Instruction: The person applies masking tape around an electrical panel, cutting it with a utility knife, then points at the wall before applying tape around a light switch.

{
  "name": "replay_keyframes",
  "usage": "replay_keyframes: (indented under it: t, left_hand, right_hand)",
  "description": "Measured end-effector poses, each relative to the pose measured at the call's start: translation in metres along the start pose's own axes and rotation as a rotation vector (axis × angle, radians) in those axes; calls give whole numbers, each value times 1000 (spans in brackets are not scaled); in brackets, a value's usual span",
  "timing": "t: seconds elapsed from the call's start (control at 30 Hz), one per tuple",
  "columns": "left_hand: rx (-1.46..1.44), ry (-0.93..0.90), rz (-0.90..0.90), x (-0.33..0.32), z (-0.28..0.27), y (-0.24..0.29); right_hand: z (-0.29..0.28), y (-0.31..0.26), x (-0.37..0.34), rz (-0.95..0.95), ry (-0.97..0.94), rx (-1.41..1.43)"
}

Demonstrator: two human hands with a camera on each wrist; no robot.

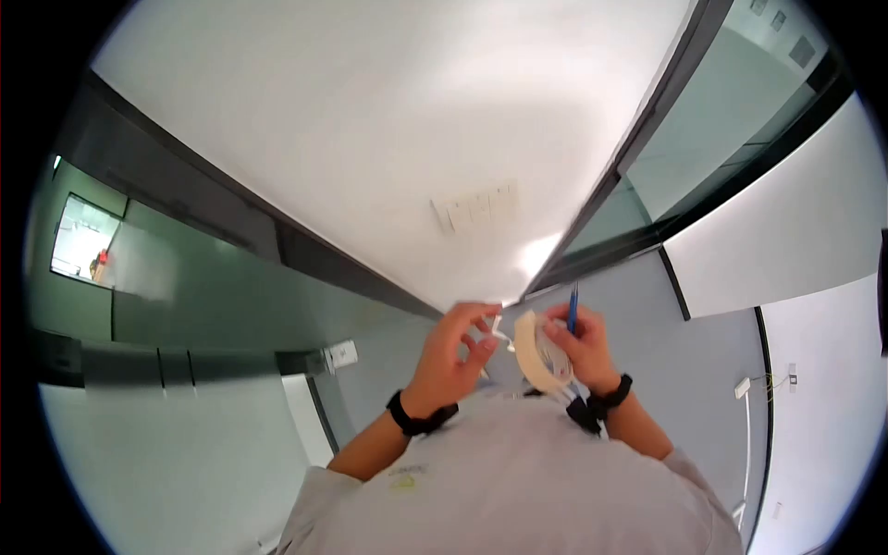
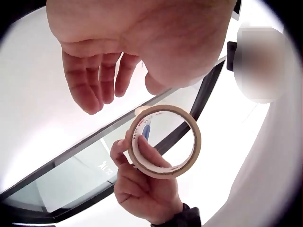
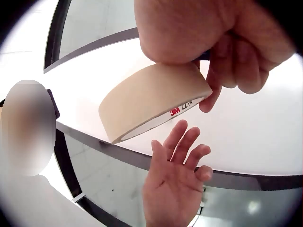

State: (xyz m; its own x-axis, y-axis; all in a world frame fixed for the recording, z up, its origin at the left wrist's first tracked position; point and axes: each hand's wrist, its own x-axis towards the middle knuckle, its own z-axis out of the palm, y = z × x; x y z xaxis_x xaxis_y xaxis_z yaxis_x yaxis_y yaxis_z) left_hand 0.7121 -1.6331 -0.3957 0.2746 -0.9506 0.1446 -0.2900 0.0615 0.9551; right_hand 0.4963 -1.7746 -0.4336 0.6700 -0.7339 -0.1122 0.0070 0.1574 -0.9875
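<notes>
A beige tape roll point(image 1: 531, 355) point(image 2: 197, 143) point(image 3: 151, 92) is gripped at its rim by my right hand point(image 1: 592, 353) point(image 2: 142, 191) point(image 3: 187, 28), thumb inside the ring. A blue pen point(image 1: 573, 310) point(image 2: 146, 132) sticks up from the same hand. Beside the roll, my left hand point(image 1: 449, 361) point(image 2: 137, 35) point(image 3: 171, 189) has loosely bent, spread fingers; both wrist views show it apart from the roll and holding nothing. Between left fingertips and roll in the head view is a small white item point(image 1: 500, 331); whether it is touched, I cannot tell.
A pale panel of switches point(image 1: 476, 208) is on the white wall ahead. Dark frames point(image 1: 638, 129) with glass run along both sides. A white box point(image 1: 343, 353) is at the lower left, and a socket point(image 1: 793, 375) with thin wires at the far right.
</notes>
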Motion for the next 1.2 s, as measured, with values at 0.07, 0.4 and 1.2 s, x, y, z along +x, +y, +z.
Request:
replay_keyframes:
  t: [0.07, 0.4, 1.2]
  left_hand:
    - [7, 10, 32, 8, 2, 8]
    - [-4, 157, -31, 18, 33, 26]
    - [198, 184, -85, 26, 79, 18]
  right_hand:
    - [-7, -9, 15, -7, -103, 13]
    - [-29, -15, 66, -107, -377, 25]
    - [-70, 14, 45, 37, -437, 141]
